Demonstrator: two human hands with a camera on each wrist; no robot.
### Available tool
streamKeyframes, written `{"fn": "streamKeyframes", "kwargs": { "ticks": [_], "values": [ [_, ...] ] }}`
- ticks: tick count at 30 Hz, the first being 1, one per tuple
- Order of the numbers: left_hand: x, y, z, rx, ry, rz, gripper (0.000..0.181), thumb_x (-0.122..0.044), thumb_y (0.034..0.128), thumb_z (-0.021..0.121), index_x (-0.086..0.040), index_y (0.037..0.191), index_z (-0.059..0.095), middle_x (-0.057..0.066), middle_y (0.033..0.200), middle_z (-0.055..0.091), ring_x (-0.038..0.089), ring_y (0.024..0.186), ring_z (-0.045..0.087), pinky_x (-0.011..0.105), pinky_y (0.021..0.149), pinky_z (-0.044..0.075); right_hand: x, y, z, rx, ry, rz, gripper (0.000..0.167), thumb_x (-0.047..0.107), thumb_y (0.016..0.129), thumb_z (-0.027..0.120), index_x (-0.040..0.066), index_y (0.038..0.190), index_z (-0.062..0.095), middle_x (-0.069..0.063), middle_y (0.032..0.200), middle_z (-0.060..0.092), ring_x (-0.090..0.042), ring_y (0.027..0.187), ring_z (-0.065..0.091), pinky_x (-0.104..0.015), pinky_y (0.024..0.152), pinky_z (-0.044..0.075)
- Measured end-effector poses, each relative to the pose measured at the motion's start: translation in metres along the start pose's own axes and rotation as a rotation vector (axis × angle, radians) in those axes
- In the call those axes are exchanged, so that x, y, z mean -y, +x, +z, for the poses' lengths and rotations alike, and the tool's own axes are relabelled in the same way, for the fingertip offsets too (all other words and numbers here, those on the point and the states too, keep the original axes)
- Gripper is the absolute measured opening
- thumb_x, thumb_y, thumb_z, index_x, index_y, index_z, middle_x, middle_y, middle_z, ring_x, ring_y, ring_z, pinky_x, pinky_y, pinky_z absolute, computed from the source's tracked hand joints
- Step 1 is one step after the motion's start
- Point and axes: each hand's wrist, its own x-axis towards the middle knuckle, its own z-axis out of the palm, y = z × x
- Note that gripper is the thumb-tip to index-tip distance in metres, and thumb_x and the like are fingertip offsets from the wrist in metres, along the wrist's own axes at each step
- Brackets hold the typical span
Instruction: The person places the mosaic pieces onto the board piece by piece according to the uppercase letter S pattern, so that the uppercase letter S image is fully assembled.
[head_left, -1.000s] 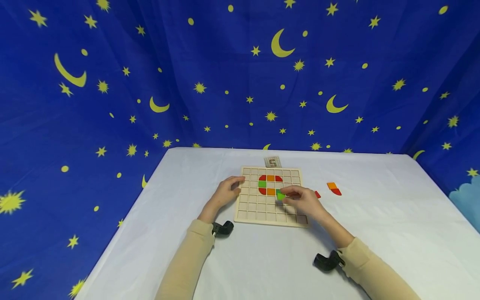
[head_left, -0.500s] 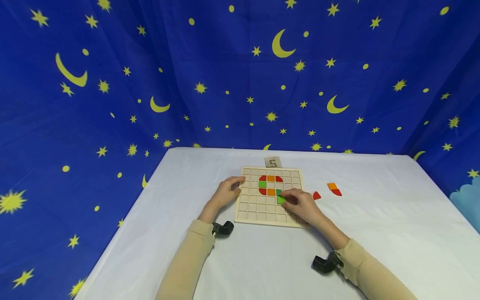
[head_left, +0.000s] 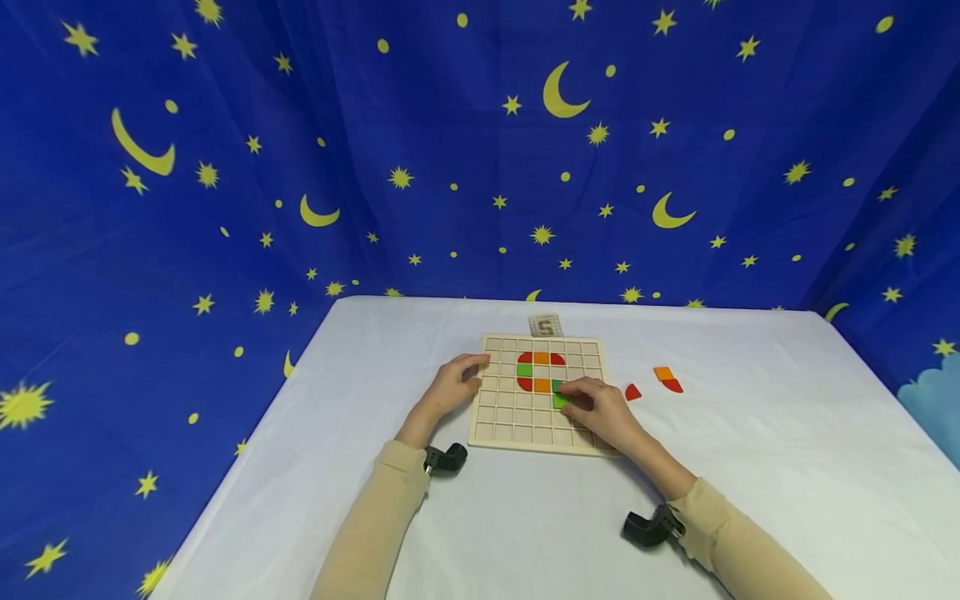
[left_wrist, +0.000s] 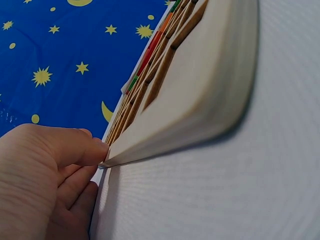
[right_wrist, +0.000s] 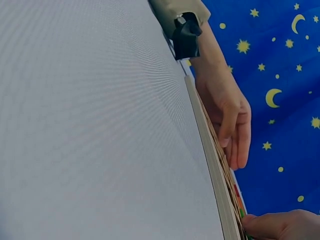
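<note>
A wooden grid board [head_left: 517,433] lies on the white table. Red rounded pieces [head_left: 525,384], orange square tiles [head_left: 542,386] and a green square tile [head_left: 525,370] form a curved shape in its cells. My right hand [head_left: 603,410] is over the board's right side, thumb and fingertips on a light green square tile [head_left: 560,402] just below a darker green piece [head_left: 556,387]. Its fingers partly cover both. At the board's left edge my left hand [head_left: 447,385] rests with fairly straight fingers; its thumb [left_wrist: 82,146] touches the rim in the left wrist view.
Right of the board lie a loose red piece [head_left: 633,392], an orange square [head_left: 663,372] and another red piece [head_left: 673,386]. A small patterned grid card [head_left: 545,325] sits behind the board. A blue star-and-moon curtain [head_left: 450,150] hangs behind the table.
My right hand has lowered slightly toward me, taking the light green tile to the cell below the darker green piece. A loose red piece is uncovered. My left hand has stayed put.
</note>
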Motion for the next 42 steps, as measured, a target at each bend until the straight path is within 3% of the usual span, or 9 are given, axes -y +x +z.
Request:
{"fn": "streamKeyframes", "kwargs": {
  "ticks": [6,10,17,24,28,31,36,39,42],
  "values": [
    [0.000,0.000,0.000,-0.014,0.002,0.014,0.043,0.006,0.0840,0.061,0.000,0.127,0.058,0.015,0.124,0.058,0.029,0.120,0.051,0.034,0.104,0.038,0.010,0.008,-0.015,-0.013,0.198,0.099,0.029,0.012,0.085,0.071,0.001,0.111,0.067,-0.011,0.108,0.067,-0.028,0.097,0.063,-0.041,0.083,0.054],
    [0.000,0.000,0.000,-0.012,0.002,0.016,0.044,0.006,0.0841,0.061,0.000,0.127,0.057,0.015,0.125,0.057,0.028,0.120,0.051,0.034,0.104,0.039,0.016,0.016,-0.037,-0.044,0.248,0.164,0.034,0.020,0.087,0.070,0.003,0.116,0.065,-0.011,0.112,0.065,-0.029,0.102,0.060,-0.040,0.086,0.052],
    [-0.004,0.000,-0.001,0.001,0.004,0.002,0.044,0.005,0.0850,0.060,-0.001,0.129,0.056,0.015,0.127,0.056,0.028,0.122,0.049,0.035,0.106,0.037,-0.001,0.009,-0.078,-0.124,0.211,0.239,0.038,0.023,0.088,0.068,0.004,0.120,0.063,-0.012,0.117,0.063,-0.025,0.105,0.059,-0.016,0.075,0.052],
    [-0.003,0.001,0.000,-0.011,-0.017,0.006,0.044,0.008,0.0833,0.059,0.002,0.127,0.057,0.016,0.126,0.057,0.029,0.121,0.050,0.033,0.103,0.040,-0.021,-0.012,-0.105,-0.188,0.145,0.272,0.037,0.022,0.089,0.067,0.002,0.120,0.062,-0.017,0.115,0.063,0.002,0.093,0.058,-0.012,0.073,0.051],
    [-0.004,-0.001,0.000,-0.010,-0.016,0.006,0.043,0.007,0.0838,0.059,0.002,0.127,0.057,0.016,0.126,0.056,0.030,0.121,0.049,0.034,0.103,0.040,-0.030,-0.022,-0.107,-0.172,0.135,0.293,0.038,0.024,0.090,0.066,0.003,0.121,0.062,-0.017,0.115,0.063,0.004,0.092,0.057,-0.011,0.073,0.050],
    [-0.003,-0.002,0.000,-0.008,-0.015,-0.002,0.043,0.006,0.0849,0.059,0.001,0.128,0.056,0.016,0.127,0.056,0.029,0.122,0.048,0.034,0.104,0.039,-0.038,-0.027,-0.101,-0.136,0.082,0.298,0.037,0.024,0.090,0.066,0.003,0.120,0.063,-0.016,0.113,0.064,-0.008,0.095,0.061,-0.011,0.075,0.049],
    [-0.001,-0.002,0.001,-0.002,-0.013,-0.011,0.043,0.005,0.0864,0.058,0.000,0.129,0.056,0.014,0.129,0.055,0.027,0.125,0.046,0.034,0.106,0.037,-0.048,-0.032,-0.084,-0.090,-0.059,0.261,0.035,0.020,0.085,0.071,-0.001,0.113,0.065,-0.016,0.108,0.066,-0.030,0.097,0.063,-0.035,0.081,0.054],
    [-0.001,-0.002,0.001,0.000,-0.015,-0.007,0.043,0.005,0.0864,0.058,0.000,0.129,0.056,0.014,0.129,0.055,0.027,0.125,0.045,0.034,0.106,0.037,-0.051,-0.032,-0.076,-0.081,-0.131,0.231,0.036,0.019,0.081,0.075,-0.003,0.109,0.066,-0.016,0.105,0.067,-0.033,0.097,0.063,-0.046,0.083,0.052],
    [-0.002,-0.002,0.000,-0.001,-0.020,0.000,0.043,0.005,0.0859,0.058,0.000,0.129,0.056,0.014,0.129,0.055,0.028,0.125,0.046,0.035,0.105,0.037,-0.052,-0.031,-0.070,-0.083,-0.172,0.208,0.035,0.017,0.079,0.077,-0.003,0.106,0.067,-0.015,0.102,0.067,-0.032,0.096,0.062,-0.047,0.082,0.052]
  ]
}}
